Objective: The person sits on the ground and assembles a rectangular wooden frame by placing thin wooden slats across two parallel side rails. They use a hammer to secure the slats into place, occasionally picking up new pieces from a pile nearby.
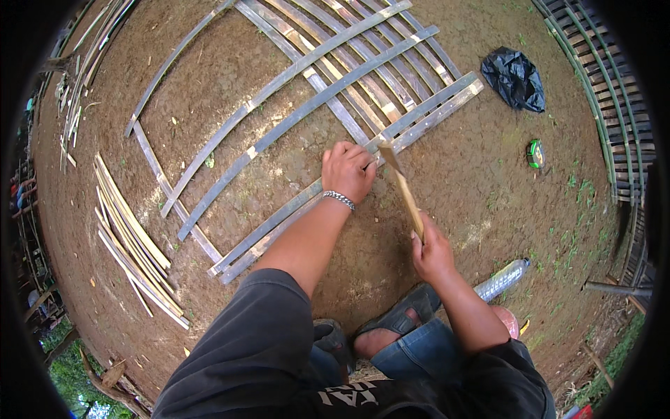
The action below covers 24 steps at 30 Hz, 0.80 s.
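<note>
A frame of split-bamboo slats [342,82] lies on the ground, long strips crossing a row of shorter ones. My left hand [347,172], with a chain bracelet on its wrist, rests on the two nearest slats [279,222]. Its fingers are curled together near a crossing, and whatever they pinch is hidden. In my right hand [433,251] is a wooden-handled hammer [406,197], gripped low on the handle. The hammer's head end is over the near slats, just right of my left fingers; whether it touches them I cannot tell.
Loose bamboo strips [136,241] lie at the left. A black plastic bag [513,78] and a green tape measure [535,153] are on the dirt at the right. Beside my sandaled feet [401,318] lies a clear plastic bottle [504,279]. A bamboo fence [614,91] curves along the right edge.
</note>
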Available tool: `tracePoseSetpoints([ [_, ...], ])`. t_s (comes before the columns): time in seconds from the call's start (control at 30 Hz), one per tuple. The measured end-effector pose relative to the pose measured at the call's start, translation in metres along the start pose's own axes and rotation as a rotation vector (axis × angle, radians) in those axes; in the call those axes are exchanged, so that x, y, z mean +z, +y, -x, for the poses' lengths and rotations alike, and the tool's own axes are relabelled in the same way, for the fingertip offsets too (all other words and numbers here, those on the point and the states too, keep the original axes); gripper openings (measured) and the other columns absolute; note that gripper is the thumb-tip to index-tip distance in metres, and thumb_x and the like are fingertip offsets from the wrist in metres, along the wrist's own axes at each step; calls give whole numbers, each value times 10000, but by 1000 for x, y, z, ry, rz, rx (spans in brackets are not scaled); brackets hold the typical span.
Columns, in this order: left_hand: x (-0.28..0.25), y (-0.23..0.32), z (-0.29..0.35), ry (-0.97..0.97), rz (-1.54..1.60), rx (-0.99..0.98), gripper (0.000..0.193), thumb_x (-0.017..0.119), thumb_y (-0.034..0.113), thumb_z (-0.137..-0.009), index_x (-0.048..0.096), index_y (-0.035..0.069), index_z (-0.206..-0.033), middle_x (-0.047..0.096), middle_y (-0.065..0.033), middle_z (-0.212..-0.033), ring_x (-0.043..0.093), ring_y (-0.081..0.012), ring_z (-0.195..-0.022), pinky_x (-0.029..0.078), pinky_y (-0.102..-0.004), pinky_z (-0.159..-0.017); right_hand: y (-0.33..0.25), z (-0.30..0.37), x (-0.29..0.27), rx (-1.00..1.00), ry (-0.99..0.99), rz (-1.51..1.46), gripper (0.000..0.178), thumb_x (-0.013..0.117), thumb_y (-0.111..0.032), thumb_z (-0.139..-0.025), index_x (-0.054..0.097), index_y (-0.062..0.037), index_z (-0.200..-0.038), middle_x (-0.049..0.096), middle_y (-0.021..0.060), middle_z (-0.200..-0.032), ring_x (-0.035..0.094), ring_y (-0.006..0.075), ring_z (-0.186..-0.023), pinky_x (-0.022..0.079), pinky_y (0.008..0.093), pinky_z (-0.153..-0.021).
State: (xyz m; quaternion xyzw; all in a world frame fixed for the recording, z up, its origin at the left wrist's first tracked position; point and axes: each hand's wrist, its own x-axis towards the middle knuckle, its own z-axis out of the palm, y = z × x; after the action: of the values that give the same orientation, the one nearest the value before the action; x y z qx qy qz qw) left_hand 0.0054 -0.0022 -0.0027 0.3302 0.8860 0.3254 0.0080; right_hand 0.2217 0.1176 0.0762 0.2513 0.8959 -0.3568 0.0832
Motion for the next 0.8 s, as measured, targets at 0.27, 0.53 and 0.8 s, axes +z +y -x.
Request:
tracePoseSetpoints([
  [0.27,-2,-1,-1,34,9,22,70,759,164,-737,718,140,-789,698,30,-910,590,-217,-1015,425,-407,-859,3,-1,1,-75,52,-11,506,598,-125,-945,469,-58,-1430,621,264,-1273,633,452,-1106,538,490,-924],
  [0.53,2,-3,-2,67,24,48,90,765,158,-724,704,125,-782,694,27,-905,590,-218,-1011,429,-411,-842,0,2,4,-77,91,-50,489,596,-125,-946,485,-51,-1417,622,264,-1272,633,445,-1110,538,485,-925],
  [0.8,-3,1,1,36,36,18,106,733,141,-739,709,126,-842,677,-16,-960,585,-244,-1019,433,-406,-882,-4,2,1,-49,54,-50,490,586,-114,-948,481,-54,-1423,623,267,-1267,634,450,-1104,532,489,-933],
])
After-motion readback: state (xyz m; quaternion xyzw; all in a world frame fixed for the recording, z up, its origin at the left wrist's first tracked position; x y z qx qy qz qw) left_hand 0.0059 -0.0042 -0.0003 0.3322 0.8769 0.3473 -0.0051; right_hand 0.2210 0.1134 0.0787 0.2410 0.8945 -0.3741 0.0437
